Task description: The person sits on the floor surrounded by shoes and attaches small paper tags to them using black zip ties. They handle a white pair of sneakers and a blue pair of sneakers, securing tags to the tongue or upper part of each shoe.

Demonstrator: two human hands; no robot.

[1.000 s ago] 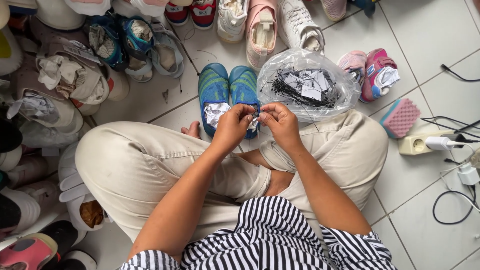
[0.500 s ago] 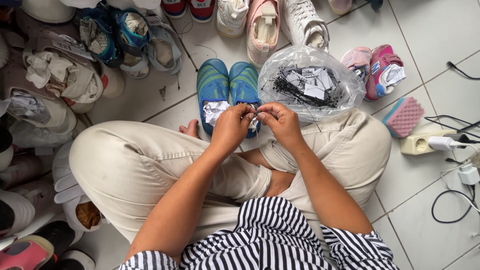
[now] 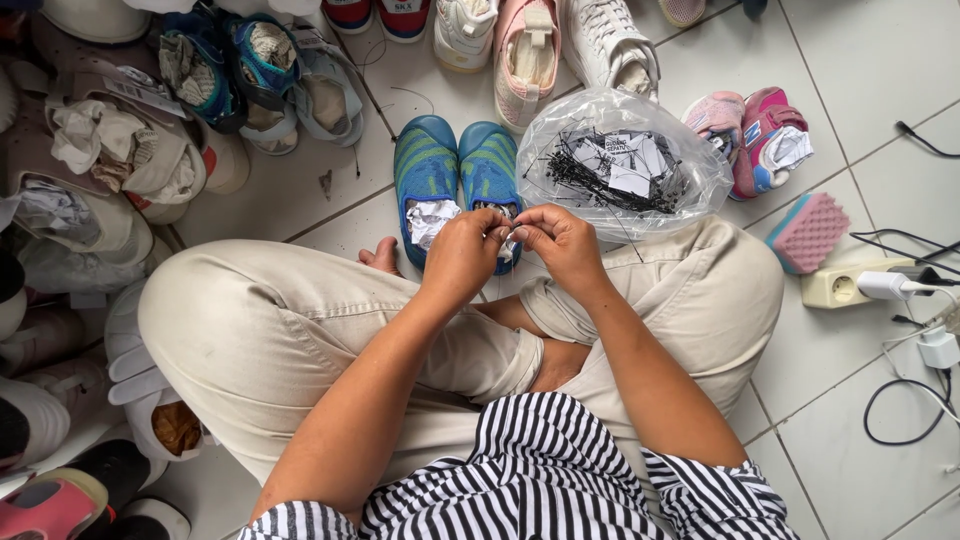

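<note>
Since the earlier frame the hands are staying almost in the same place, only the view is shifting slightly. The left hand (image 3: pixel 462 252) and right hand (image 3: pixel 562 240) are pinching together a small silvery piece (image 3: pixel 507 243), fingers closed on it, just above the blue-green shoes (image 3: pixel 455 175), beside the clear plastic bag (image 3: pixel 622 162) on the floor (image 3: pixel 870 110).

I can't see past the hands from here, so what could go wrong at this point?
1. The clear bag of thin black ties lies open against the knee; a leg shift could spill it.
2. Left hand and right hand pinch something tiny over the blue-green shoes; dropped, it may vanish among them.
3. The cables lie nearby; a snag risk.
</note>
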